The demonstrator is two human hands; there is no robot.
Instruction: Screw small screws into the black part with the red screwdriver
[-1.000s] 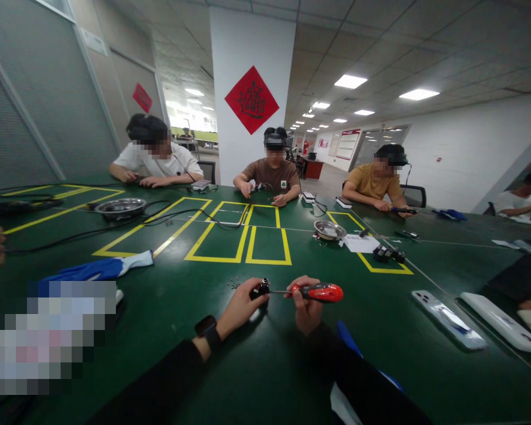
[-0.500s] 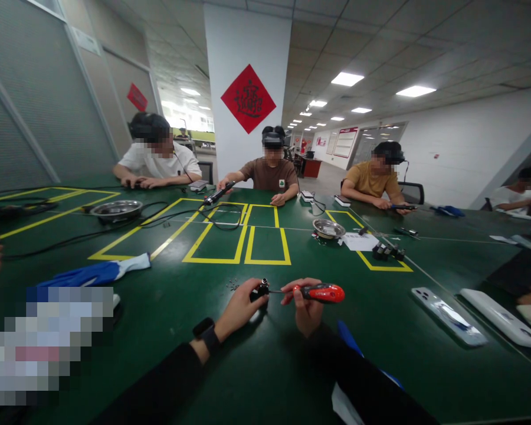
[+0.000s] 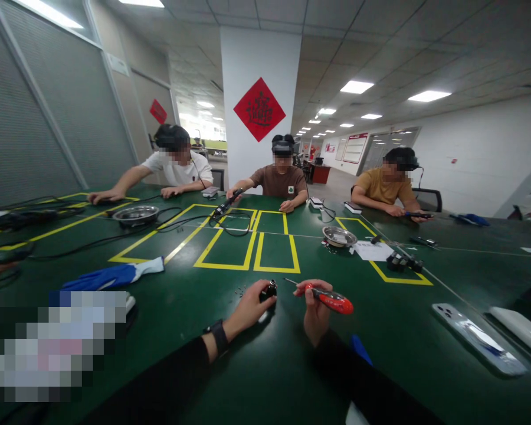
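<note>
My left hand (image 3: 249, 308) grips a small black part (image 3: 271, 290) with a shiny metal ring on top, close to the table surface. A screwdriver (image 3: 335, 300) with a red and black handle lies in my right hand (image 3: 315, 308), its fingers closed round the front of the handle. The thin shaft points left, and its tip is a short way right of the black part, apart from it. Several tiny screw-like bits (image 3: 239, 291) lie on the table just left of my left hand. What exactly the black part is I cannot make out.
On the green table (image 3: 265, 366) lie a blue-and-white glove (image 3: 110, 275), a phone (image 3: 475, 336), a steel bowl (image 3: 338, 236), another steel bowl (image 3: 135, 215), black blocks (image 3: 405, 262) and a paper sheet (image 3: 373, 251). Cables (image 3: 92, 243) run along the left. Several people sit opposite.
The screwdriver tip has drawn back from the black part, and its handle end now tilts lower. My left hand keeps hold of the part. The whole view has shifted slightly.
</note>
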